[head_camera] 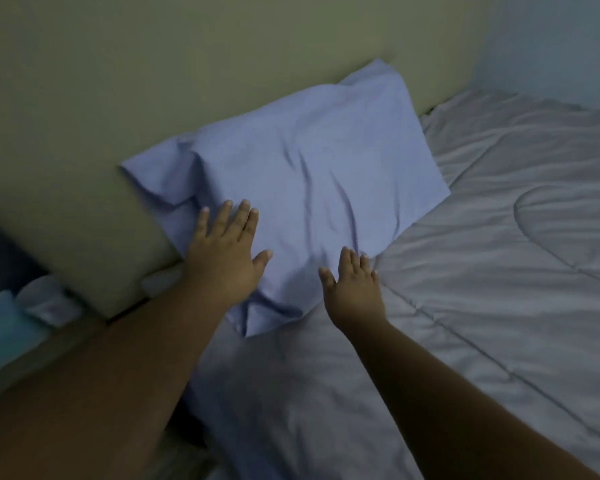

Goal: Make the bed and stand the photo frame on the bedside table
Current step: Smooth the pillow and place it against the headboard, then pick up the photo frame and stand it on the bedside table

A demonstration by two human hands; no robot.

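Pillow (291,174) leans on the headboard (84,133) at the far left of the bed (499,271), long axis running left-near to right-far; left hand (226,258) flat on it, right hand (355,289) at its near edge, fingers splayed, gripping nothing. No photo frame visible

The bed (243,410) carries a wrinkled grey quilted comforter (499,271), and a blue pillow (309,174) lies on it, leaning against the beige headboard (84,133).

Rectangular pillow in a creased pale blue cotton case (309,181), lying tilted against the headboard end of the bed, upon a smoothed grey quilted duvet (499,271).
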